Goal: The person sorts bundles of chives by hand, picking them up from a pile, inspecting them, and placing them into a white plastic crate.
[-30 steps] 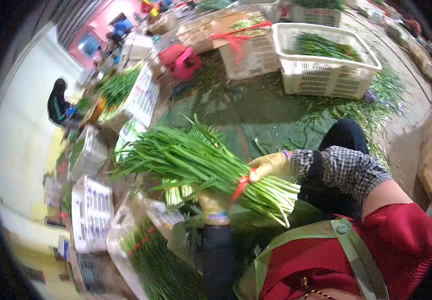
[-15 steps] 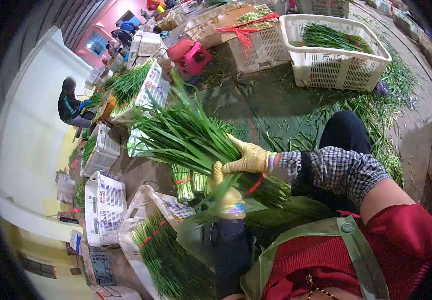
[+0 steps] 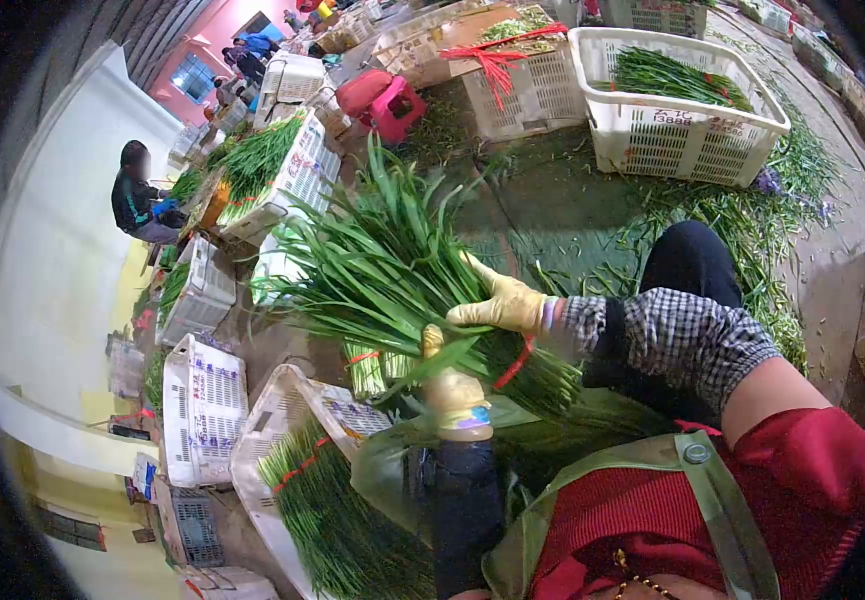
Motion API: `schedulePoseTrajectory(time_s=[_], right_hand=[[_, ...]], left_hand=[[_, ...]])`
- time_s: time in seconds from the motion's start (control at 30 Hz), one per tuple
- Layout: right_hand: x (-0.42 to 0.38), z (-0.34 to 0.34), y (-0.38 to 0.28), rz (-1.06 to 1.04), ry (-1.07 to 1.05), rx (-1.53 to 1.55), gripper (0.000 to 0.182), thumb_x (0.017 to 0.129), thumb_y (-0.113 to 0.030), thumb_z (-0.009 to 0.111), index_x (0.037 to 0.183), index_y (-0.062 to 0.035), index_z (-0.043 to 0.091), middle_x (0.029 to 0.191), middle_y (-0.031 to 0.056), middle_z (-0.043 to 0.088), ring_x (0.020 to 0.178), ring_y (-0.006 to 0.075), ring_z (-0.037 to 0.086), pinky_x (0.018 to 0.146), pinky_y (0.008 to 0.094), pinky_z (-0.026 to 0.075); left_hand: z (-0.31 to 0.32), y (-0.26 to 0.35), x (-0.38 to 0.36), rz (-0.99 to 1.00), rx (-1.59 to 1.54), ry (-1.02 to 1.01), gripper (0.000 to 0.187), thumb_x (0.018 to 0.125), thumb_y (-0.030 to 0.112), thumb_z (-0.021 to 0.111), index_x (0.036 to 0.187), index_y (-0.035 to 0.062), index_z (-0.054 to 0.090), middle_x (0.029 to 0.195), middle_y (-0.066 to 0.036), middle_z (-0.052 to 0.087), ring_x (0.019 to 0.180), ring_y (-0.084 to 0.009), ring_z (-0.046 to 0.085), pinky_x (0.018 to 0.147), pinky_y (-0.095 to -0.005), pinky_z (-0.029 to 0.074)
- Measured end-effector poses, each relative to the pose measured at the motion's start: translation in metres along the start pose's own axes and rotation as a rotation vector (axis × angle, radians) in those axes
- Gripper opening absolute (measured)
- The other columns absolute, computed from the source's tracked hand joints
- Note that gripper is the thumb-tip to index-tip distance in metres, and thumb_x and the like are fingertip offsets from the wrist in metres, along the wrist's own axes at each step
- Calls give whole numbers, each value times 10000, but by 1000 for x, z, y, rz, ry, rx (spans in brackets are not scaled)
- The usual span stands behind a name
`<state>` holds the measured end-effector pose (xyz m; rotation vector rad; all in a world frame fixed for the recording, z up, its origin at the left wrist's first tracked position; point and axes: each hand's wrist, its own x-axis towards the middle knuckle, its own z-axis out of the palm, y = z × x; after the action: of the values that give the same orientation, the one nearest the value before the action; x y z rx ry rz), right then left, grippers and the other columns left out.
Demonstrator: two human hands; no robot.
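Note:
A large bunch of garlic chives (image 3: 378,255) lies across both hands, its leafy tips fanned to the upper left and its stem ends toward my lap. A red band (image 3: 515,362) circles it near the stems. My right hand (image 3: 503,303), in a yellowish glove with a checked sleeve, grips the bunch from above, thumb pointing left. Gloved as well, my left hand (image 3: 455,390) holds it from the near side, with its thumb up and a loose leaf crossing it. The fingers of my left hand are partly hidden by the leaves.
A white crate (image 3: 278,500) of banded chives stands at lower left, with another crate (image 3: 688,150) at upper right. Smaller tied bundles (image 3: 365,368) lie beyond my hands. Loose leaves (image 3: 773,250) litter the floor. A co-worker (image 3: 138,200) sits by crates at left.
The leafy end of the bunch has shifted slightly and its leaves have spread more upright. Both hands keep their hold in nearly the same place. The view has tilted a little.

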<state>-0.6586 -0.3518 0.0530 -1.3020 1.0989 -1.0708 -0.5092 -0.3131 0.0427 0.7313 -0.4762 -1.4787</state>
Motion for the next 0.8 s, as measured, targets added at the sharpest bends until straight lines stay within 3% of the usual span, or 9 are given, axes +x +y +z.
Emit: schedulePoseTrajectory(time_s=[0.03, 0.13, 0.17, 0.27, 0.37, 0.57, 0.6, 0.7, 0.8], right_hand=[[-7, 4, -11, -160, 30, -32, 1306, 642, -480, 879, 1519, 26, 54, 1363, 264, 506, 1303, 298, 475, 1081, 340, 368], [-8, 7, -29, -180, 121, -234, 1299, 648, -479, 866, 1518, 21, 41, 1349, 266, 517, 1265, 316, 513, 1063, 359, 394], [-12, 2, -27, -95, 145, -181, 1078, 690, -392, 844, 1494, -7, 237, 1252, 223, 603, 1171, 301, 584, 1019, 360, 434], [-6, 0, -28, 43, 139, -37, 567, 761, -254, 786, 1239, -36, 572, 1104, 140, 685, 989, 210, 650, 904, 329, 503], [-1, 2, -19, 62, 98, 346, 461, 786, -171, 753, 1196, -34, 592, 1042, 97, 689, 905, 187, 654, 813, 332, 534], [1, -8, -15, 129, 29, 456, 353, 826, -118, 721, 1155, -31, 626, 1042, 56, 681, 910, 150, 636, 832, 318, 520], [-3, -9, -18, 209, 41, 476, 341, 848, -167, 715, 1147, -27, 631, 1039, 49, 680, 929, 146, 628, 852, 311, 504], [5, -9, 5, 41, 26, 517, 296, 842, -177, 707, 1099, -44, 649, 951, 57, 687, 821, 165, 631, 753, 323, 524], [3, -13, -4, 128, 25, 384, 393, 868, -299, 717, 1160, -48, 643, 1023, 34, 680, 913, 149, 610, 833, 318, 493]], left_hand=[[-3, -5, 2, 19, 49, 3, 418, 926, 227, 627, 1274, 13, 539, 1197, -118, 606, 1044, -245, 608, 922, -402, 514], [1, -13, -3, 13, 117, 48, 352, 907, 293, 668, 1119, 16, 624, 1011, -77, 644, 885, -181, 620, 797, -345, 523], [1, -15, -4, 25, 112, 22, 351, 905, 291, 672, 1119, 16, 626, 1009, -77, 645, 871, -181, 620, 785, -344, 524], [-7, -10, -2, 59, 122, 23, 337, 898, 281, 677, 1115, 28, 630, 1041, -86, 660, 905, -201, 627, 820, -347, 525], [1, 2, -10, 13, 125, 49, 311, 896, 269, 679, 1097, 37, 635, 1030, -72, 666, 912, -202, 629, 840, -357, 519], [1, 4, -14, -6, 80, 34, 283, 884, 268, 693, 1067, 56, 649, 1013, -54, 665, 900, -196, 624, 846, -359, 510], [0, 4, -13, 4, 96, 48, 285, 883, 270, 694, 1066, 57, 650, 1016, -56, 663, 898, -197, 623, 844, -361, 510], [9, 5, -15, -3, 86, 122, 302, 898, 291, 672, 1086, 56, 640, 1020, -72, 663, 904, -216, 627, 838, -387, 515], [-22, -5, 6, -51, 27, 98, 386, 927, 309, 622, 1211, 49, 585, 1116, -99, 650, 968, -263, 626, 888, -435, 511]])
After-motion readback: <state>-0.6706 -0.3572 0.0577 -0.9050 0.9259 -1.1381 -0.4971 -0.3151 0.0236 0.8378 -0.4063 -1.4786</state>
